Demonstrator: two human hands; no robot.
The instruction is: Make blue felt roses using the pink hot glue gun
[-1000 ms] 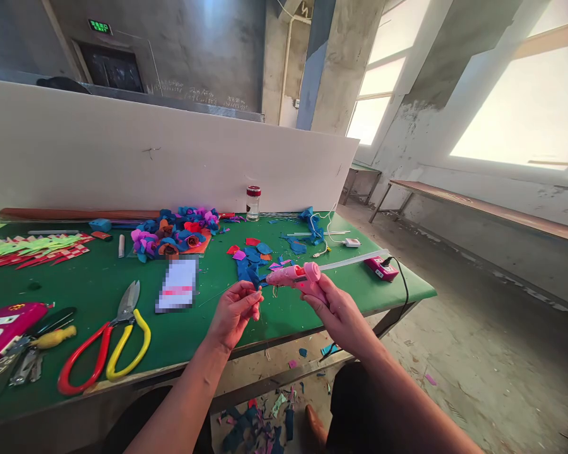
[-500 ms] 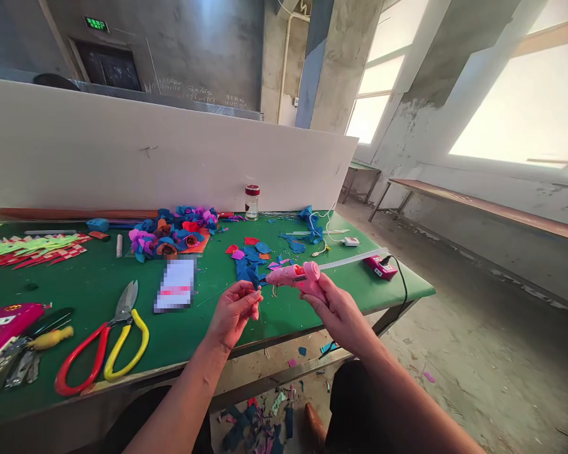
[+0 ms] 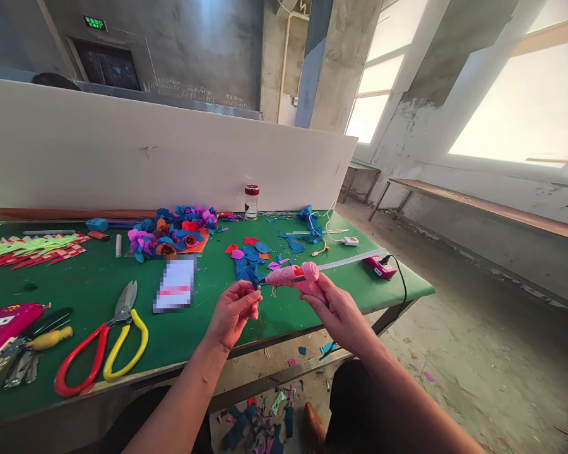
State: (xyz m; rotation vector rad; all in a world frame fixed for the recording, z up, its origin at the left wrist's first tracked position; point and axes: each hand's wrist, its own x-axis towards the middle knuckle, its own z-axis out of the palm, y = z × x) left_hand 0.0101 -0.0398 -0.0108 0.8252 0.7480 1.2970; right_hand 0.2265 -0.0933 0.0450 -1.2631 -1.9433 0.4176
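Observation:
My right hand [image 3: 336, 309] is wrapped round the handle of a pink glue gun [image 3: 291, 275], which has a long clear glue stick [image 3: 350, 258] jutting from its back. The gun's nozzle points left, to the fingertips of my left hand [image 3: 236, 312]. Those fingers are pinched together on a small piece of blue paper [image 3: 257, 282], mostly hidden by the fingers. Just behind it lie loose blue, red and purple paper petals [image 3: 253, 254] on the green table [image 3: 218, 252]. Whether the nozzle touches the paper I cannot tell.
Large scissors [image 3: 123, 315] with red and yellow handles lie to the left, near a blurred-out card [image 3: 175, 284]. Finished paper flowers [image 3: 170, 233] are heaped behind. A glass jar [image 3: 252, 203] stands by the white board [image 3: 170, 151]. A magenta power socket [image 3: 381, 266] sits at right.

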